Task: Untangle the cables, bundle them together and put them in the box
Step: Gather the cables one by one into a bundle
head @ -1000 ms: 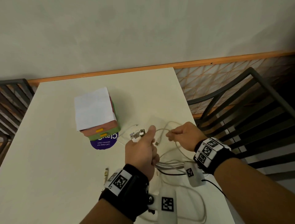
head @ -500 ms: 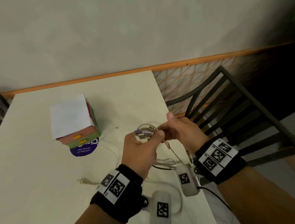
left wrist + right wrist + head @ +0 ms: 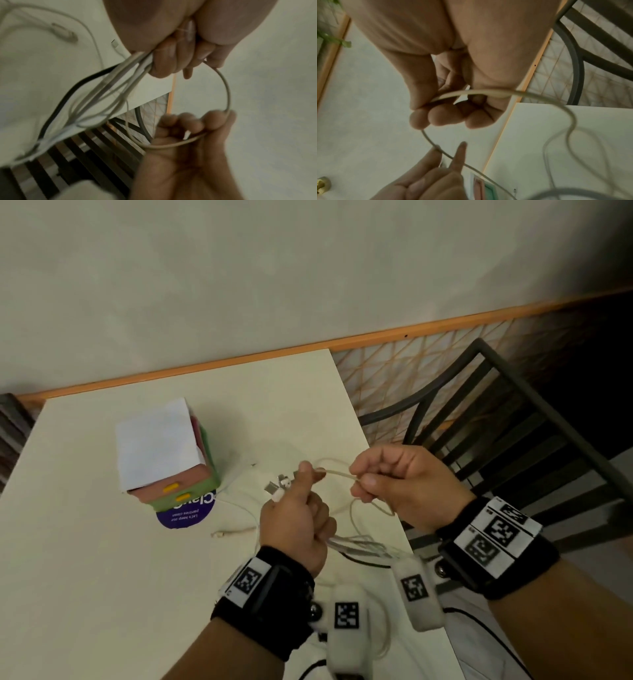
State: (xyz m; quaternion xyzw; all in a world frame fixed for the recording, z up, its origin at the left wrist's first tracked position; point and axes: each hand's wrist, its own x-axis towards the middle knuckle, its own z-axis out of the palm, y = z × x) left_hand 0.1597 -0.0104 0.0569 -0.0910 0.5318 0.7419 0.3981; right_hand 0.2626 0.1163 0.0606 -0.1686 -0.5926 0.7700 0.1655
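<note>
My left hand (image 3: pixel 298 501) grips a bundle of white cables and a black one (image 3: pixel 96 92) above the table, and metal plugs (image 3: pixel 278 487) stick out past its thumb. My right hand (image 3: pixel 373 484) pinches a beige cable (image 3: pixel 337 473) that arcs between the two hands as a loop (image 3: pixel 226 88). The right wrist view shows the thumb and fingers closed on that cable (image 3: pixel 479 92). The box (image 3: pixel 164 453), in pink and green layers with a white paper on top, stands left of the hands. Slack cable (image 3: pixel 239 506) and a loose plug (image 3: pixel 219 534) lie on the table.
The cream table (image 3: pixel 85 577) ends just right of my hands, and a dark metal chair (image 3: pixel 513 433) stands beyond that edge. A purple round label (image 3: pixel 186 514) lies under the box. A wall with an orange rail (image 3: pixel 205 367) runs along the far side.
Half a second ago the hands met at the plugs. Now my right hand has drawn away to the right, pulling the beige cable out into a loop. The left hand keeps its bundle.
</note>
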